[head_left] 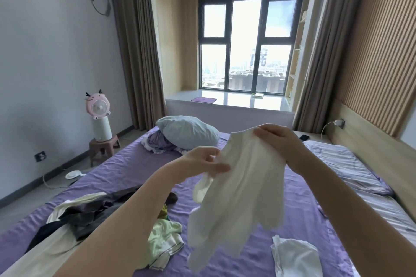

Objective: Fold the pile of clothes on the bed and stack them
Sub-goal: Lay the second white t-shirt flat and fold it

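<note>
I hold a white garment (238,193) up in the air above the purple bed (126,168). My left hand (202,162) pinches its left edge, and my right hand (279,141) grips its top right corner. The cloth hangs down crumpled between them. Below my left arm lies a loose pile of dark, cream and grey clothes (85,211). A pale green garment (164,240) lies beside that pile. Another small white garment (295,256) rests on the sheet at the lower right.
A light blue pillow (189,131) lies on bunched purple cloth (157,141) at the far side of the bed. A striped pillow (346,164) lies on the right by the headboard. A pink fan (99,117) stands on a stool at the left.
</note>
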Tool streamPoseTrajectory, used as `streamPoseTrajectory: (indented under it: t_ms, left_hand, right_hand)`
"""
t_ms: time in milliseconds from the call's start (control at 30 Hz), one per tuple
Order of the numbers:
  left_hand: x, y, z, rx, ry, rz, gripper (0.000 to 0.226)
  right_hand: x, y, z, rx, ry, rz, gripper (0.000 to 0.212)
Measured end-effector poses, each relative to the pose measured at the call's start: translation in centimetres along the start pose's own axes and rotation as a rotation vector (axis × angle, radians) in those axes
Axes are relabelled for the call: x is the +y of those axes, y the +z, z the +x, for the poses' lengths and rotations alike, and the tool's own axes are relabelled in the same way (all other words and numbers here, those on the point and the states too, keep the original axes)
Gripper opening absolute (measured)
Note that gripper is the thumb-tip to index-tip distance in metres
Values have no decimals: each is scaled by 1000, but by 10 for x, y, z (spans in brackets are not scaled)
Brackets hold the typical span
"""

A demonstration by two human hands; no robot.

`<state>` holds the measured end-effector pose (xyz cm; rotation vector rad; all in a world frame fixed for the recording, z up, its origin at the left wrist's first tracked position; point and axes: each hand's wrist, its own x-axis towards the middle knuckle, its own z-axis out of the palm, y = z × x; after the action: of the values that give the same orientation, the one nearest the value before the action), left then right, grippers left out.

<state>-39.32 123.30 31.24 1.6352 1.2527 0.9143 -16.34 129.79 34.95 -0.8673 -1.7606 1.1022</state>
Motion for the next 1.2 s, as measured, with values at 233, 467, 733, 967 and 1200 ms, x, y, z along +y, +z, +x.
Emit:
streamPoseTrajectory:
  t_ms: [233, 467, 733, 967, 1200]
  left_hand:
    - [-49, -29, -43, 16, -111, 16, 32]
    - [-63, -24, -51, 222, -119, -57, 42]
    - [-68, -36, -58, -95, -265, -231, 66]
    - [-75, -30, -55, 111, -126, -240, 31]
    - [-66, -22, -62, 350, -71, -328, 36]
  right_hand:
    - [28, -17, 3, 198, 196, 315, 17]
    - [54, -6, 3, 191, 288, 273, 12]
    - [86, -12, -13, 252, 361, 299, 8]
    - [102, -17, -32, 237, 383, 301, 14]
    - [88, -18, -52, 116, 343, 168, 23]
